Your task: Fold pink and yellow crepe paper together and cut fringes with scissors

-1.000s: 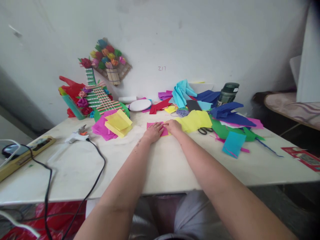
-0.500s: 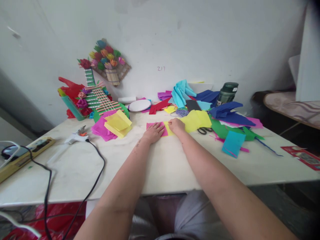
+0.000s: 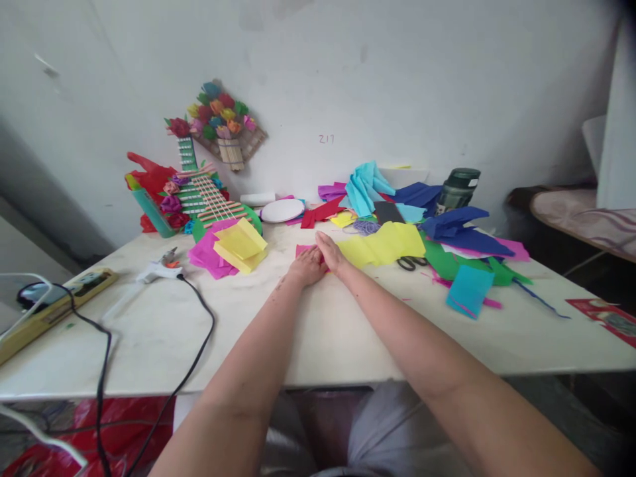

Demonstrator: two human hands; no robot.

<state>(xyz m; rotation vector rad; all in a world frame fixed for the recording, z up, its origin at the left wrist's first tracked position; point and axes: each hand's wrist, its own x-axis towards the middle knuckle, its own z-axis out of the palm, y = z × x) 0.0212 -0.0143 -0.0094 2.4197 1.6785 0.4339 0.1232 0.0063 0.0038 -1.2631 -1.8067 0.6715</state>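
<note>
My left hand (image 3: 307, 266) lies flat on a pink piece of paper (image 3: 301, 249), which is mostly covered by the hand. Right against it, my right hand (image 3: 328, 254) rests with its fingers stretched out, partly over the left fingertips. From under my right hand a long yellow crepe paper strip (image 3: 382, 244) runs off to the right across the table. Black-handled scissors (image 3: 411, 264) lie beside the strip's near edge, their blades hidden. Whether the right fingers press on the pink or the yellow paper cannot be made out.
On the left are yellow folded paper (image 3: 242, 245), a glue gun (image 3: 161, 268) with its cord and a power strip (image 3: 59, 308). Behind stands a flower-decorated craft guitar (image 3: 209, 192). Coloured paper, a blue rectangle (image 3: 470, 290) and a dark bottle (image 3: 457, 189) are on the right.
My right hand has moved left, from pinching the yellow strip to lying with straightened fingers against my left hand. The left hand stays on the pink paper. The view has shifted slightly.
</note>
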